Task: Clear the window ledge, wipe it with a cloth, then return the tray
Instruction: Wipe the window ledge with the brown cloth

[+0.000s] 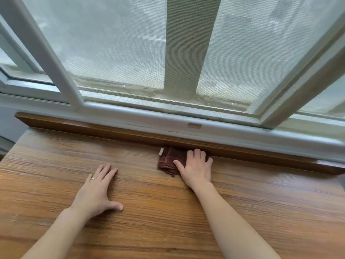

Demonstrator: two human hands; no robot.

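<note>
Both forearms are cut off by the bottom edge. The left hand [97,189] lies flat on the wooden ledge [261,212], fingers straight and spread, holding nothing; one ring [93,178] shows on it. Farther in, the right hand [196,168] presses flat on one folded brown cloth [169,161], covering its right half; the cloth seems to touch the wooden trim [112,130]. A pale tag [161,152] sticks out. Beyond, one meshed window [112,43] blurs everything outside.
</note>
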